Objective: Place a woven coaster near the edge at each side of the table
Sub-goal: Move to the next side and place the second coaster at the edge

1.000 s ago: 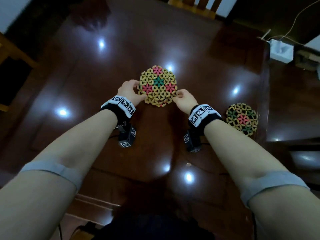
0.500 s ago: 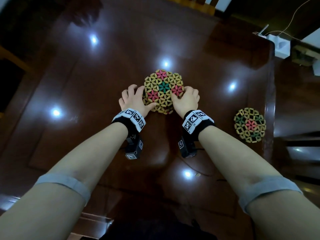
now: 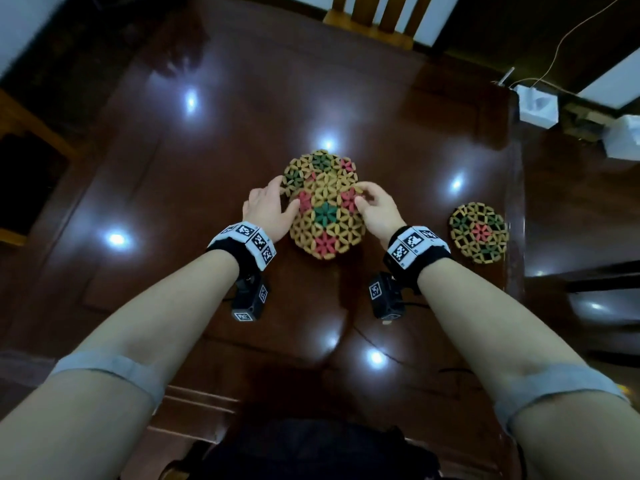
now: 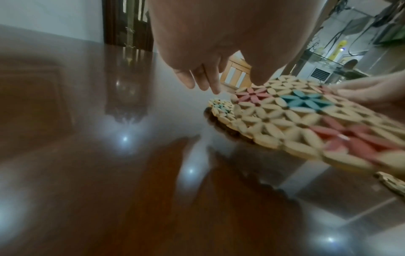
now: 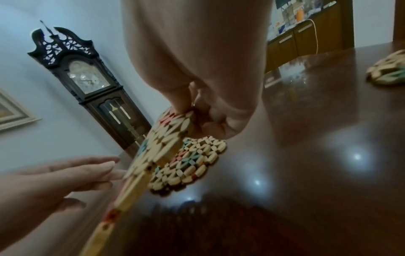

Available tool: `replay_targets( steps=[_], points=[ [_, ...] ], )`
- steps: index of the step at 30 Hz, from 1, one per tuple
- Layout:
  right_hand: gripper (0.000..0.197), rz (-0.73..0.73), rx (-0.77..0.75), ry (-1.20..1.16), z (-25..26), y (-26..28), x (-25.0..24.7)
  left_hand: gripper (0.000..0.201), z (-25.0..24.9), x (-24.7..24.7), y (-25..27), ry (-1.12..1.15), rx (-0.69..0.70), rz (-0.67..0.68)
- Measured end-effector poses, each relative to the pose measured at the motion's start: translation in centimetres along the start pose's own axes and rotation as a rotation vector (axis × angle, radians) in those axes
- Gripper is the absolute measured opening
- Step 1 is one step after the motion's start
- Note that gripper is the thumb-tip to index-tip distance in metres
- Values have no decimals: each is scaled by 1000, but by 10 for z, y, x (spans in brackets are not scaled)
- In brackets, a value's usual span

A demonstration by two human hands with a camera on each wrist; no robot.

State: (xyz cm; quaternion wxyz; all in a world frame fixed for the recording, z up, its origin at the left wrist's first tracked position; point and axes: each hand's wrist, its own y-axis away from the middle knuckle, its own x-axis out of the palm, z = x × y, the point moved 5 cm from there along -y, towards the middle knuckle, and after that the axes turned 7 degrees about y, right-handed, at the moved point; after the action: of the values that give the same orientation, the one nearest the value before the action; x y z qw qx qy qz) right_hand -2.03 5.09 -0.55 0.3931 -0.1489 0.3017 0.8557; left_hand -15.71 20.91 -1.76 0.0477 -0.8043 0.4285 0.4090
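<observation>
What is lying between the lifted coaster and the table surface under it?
Another coaster lies flat on the table below the lifted coaster, which the right hand pinches; the right wrist view shows it best.

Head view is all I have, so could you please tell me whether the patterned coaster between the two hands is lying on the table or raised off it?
Observer: The right wrist view shows the raised coaster tilted and clear of the table.
Operator: Thank you. Is anything directly beneath it?
Observer: Yes, a second coaster lies flat on the table below it, with a gap between the two.
Operator: Which hand is actually carrying it?
Observer: The right hand pinches its rim. The left hand has straight fingers at the opposite rim, and I cannot tell whether they touch it.
</observation>
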Motion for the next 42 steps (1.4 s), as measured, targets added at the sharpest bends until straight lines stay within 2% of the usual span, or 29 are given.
replay_targets(
  steps=[7,12,17,21,26,31,36,42],
  points=[
    [32,253,23,128,-43,84,20,61,21,23,98,-84,39,139],
    [34,312,-14,259,-87,137,43,61,45,38,167,-186,31,206],
    [50,333,-58,384,-103,170,57,60,66,40,209,-265,23,225],
    [53,308,-188,567,-101,184,65,61,71,38,220,-345,101,247],
    [71,265,-166,771,-117,203,65,73,59,63,222,-441,286,391],
    [85,202,-57,751,-121,213,77,84,58,75,217,-556,432,506],
    [87,137,13,721,-111,222,102,81,70,59,205,-573,515,578],
    [87,125,37,744,-101,228,119,71,92,32,194,-507,537,532]
  ],
)
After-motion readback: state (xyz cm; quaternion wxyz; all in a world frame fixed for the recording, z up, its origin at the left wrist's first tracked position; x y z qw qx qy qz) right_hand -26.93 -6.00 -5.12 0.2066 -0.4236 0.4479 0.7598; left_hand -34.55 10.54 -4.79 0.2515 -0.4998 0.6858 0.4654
